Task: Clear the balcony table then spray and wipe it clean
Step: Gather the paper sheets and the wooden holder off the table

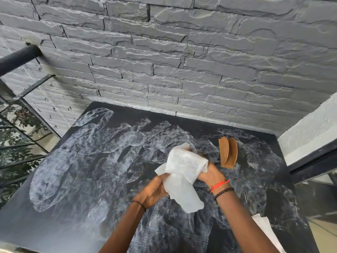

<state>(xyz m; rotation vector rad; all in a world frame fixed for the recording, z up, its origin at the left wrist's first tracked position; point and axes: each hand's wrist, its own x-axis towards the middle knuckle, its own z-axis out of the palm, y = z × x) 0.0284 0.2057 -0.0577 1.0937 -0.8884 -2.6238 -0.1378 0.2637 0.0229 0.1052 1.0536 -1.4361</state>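
Observation:
A black balcony table [76,179] fills the lower half of the view, its top covered in whitish wet smear marks. Above its middle, both my hands hold one white wipe [182,172]. My left hand [155,190] grips the wipe's lower left part with curled fingers. My right hand [209,172] is wrapped in the wipe's upper part, and its fingers are mostly hidden by it. A loose flap of the wipe hangs down toward the table.
A brown wooden napkin holder [228,152] stands on the table just right of my hands. Another white sheet [264,227] lies at the table's near right edge. A grey stone wall [164,61] backs the table. A black railing [18,59] and foliage are at left.

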